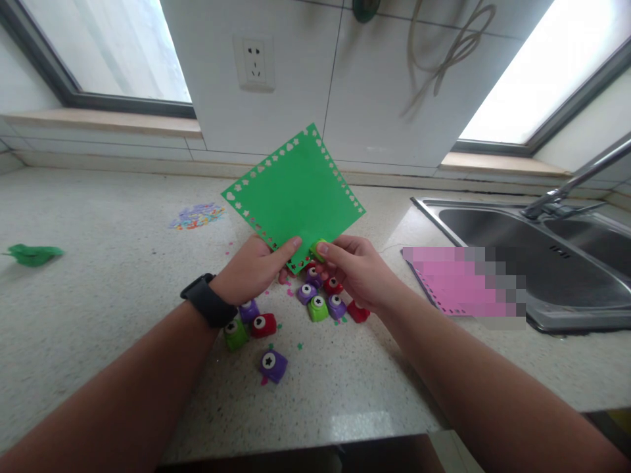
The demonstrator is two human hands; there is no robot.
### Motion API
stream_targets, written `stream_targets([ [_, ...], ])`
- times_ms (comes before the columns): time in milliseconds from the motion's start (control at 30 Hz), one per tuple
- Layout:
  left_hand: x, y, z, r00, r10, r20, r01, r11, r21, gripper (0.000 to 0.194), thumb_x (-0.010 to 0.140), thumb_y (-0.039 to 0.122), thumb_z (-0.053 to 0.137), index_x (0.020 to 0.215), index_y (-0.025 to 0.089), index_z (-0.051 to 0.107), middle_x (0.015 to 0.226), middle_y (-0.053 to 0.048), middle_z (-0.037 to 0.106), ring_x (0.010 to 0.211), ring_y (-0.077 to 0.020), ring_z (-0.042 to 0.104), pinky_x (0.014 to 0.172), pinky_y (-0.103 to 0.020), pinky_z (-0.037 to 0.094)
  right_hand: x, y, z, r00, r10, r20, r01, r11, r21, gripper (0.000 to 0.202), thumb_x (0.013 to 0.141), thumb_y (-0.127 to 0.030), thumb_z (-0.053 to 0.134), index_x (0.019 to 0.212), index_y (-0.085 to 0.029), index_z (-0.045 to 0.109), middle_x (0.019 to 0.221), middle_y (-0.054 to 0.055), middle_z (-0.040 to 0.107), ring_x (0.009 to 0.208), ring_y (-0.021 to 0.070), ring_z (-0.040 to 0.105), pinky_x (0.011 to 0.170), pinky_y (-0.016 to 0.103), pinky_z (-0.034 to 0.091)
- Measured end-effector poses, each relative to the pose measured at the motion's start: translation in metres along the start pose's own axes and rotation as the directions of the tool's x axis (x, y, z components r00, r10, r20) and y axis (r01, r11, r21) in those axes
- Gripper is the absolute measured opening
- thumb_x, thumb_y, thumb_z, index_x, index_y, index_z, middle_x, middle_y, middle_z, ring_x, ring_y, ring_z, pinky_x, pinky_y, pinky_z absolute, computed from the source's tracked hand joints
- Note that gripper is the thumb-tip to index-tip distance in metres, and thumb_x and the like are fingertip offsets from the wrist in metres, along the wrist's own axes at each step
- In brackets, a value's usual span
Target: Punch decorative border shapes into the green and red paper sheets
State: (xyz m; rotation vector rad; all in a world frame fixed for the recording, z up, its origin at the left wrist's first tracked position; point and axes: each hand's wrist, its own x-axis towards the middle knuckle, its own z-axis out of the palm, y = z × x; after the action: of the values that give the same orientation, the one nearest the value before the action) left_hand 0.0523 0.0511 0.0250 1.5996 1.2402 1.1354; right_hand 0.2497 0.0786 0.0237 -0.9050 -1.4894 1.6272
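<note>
A square sheet of green paper [300, 190] is held up cornerwise above the counter, with small cut-out shapes along its edges. My left hand [263, 263] pinches its lower left edge, thumb on top. In my right hand [357, 266] is a lime green craft punch [318, 249], which sits on the lower right edge near the bottom corner. Below lie several more punches: a green one [318, 307], a red one [263, 325] and a purple one [273, 365] among them. Tiny paper cut-outs are scattered around them. My right fingertips are partly hidden.
Pink paper [458, 279] with punched edges, partly pixelated, lies at the right beside the steel sink [473, 230]. A heap of coloured paper bits [197, 215] and a crumpled green piece [34, 255] are on the left. The tiled wall holds a power socket [254, 62].
</note>
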Motion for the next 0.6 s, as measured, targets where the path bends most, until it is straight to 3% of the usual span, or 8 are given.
stream_targets([
  [367,0.001,-0.007,0.0,1.0,-0.002,-0.019,0.002,1.0,0.009,0.037,0.094,0.05,0.059,0.076,0.018,0.065,0.06,-0.002,0.064,0.043,-0.0137,0.055,0.043,-0.026,0.045,0.0,-0.003,-0.001,0.999,-0.034,0.02,0.034,0.999,0.026,0.031,0.082,-0.045,0.078,0.082,-0.017,0.067,0.07,0.001,0.066,0.057,0.0109,0.059,0.05,0.024,0.042],
  [600,0.002,-0.003,-0.002,0.998,0.011,-0.065,-0.021,0.989,-0.149,0.033,0.091,0.048,0.065,0.09,0.016,0.072,0.075,-0.004,0.073,0.049,-0.0149,0.062,0.045,-0.027,0.054,0.001,-0.013,-0.003,1.0,-0.027,0.005,0.025,0.986,0.167,0.028,0.08,-0.041,0.079,0.077,-0.018,0.064,0.069,0.001,0.065,0.061,0.0131,0.061,0.056,0.027,0.046],
])
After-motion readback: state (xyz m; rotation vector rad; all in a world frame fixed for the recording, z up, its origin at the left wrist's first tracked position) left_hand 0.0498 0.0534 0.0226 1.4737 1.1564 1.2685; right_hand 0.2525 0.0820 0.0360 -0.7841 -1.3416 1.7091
